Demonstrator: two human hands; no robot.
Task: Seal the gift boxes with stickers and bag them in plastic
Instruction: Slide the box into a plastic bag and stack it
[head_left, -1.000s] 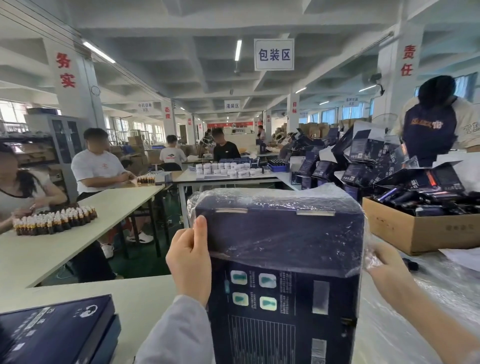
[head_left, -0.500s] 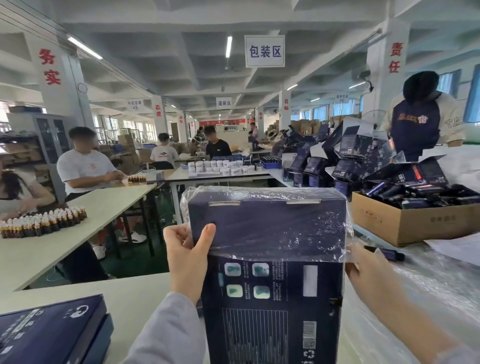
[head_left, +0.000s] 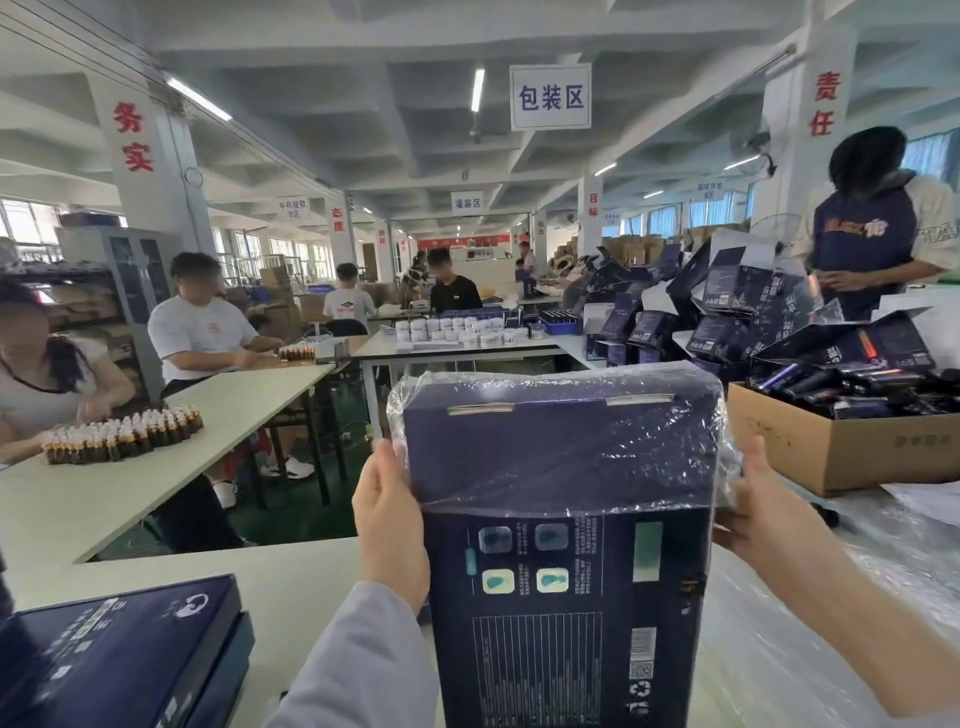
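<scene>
Risen slightly, left hand (head_left: 389, 525) and right hand (head_left: 753, 514) grip navy gift box (head_left: 566, 571), plastic bag (head_left: 561, 447) covering its top

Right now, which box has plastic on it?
The upright box in the left hand and right hand, bag over its top; flat boxes bottom-left are bare.

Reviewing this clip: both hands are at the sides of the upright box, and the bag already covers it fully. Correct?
No. The head view shows the bag covering only the top part of the box; the printed lower part is bare. The left hand and right hand are at its sides.
</scene>
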